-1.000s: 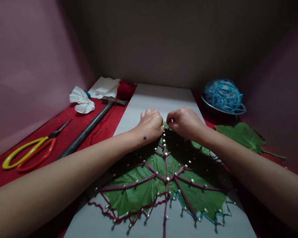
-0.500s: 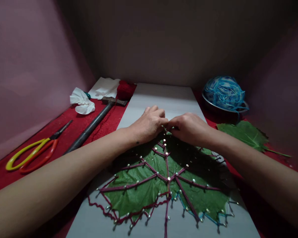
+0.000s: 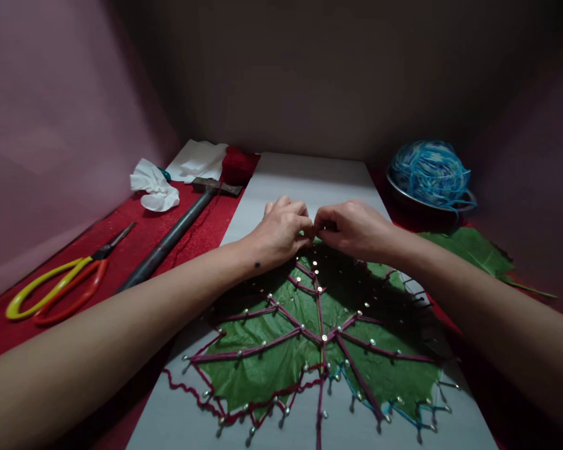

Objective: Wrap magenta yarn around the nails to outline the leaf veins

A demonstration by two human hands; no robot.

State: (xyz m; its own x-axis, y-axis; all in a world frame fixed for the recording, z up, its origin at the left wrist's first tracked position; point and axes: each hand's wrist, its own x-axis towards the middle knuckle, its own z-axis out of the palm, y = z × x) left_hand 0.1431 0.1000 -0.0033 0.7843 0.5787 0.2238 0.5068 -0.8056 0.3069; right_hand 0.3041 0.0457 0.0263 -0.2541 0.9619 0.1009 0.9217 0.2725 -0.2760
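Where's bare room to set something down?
Far end of the white board, beyond the left hand and right hand. Also a narrow red patch between the scissors and hammer. Crowded: the nail-studded, threaded leaf, and the far left, where crumpled paper, white sheets and red yarn sit close together.

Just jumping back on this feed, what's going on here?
A person has the left hand and right hand close together over the far end of a green leaf on a white board; what their fingers grip is hidden. Nails stud the leaf, with purple yarn along its veins. Red yarn and blue yarn follow parts of its near edge. Scissors and a hammer lie left of the board.
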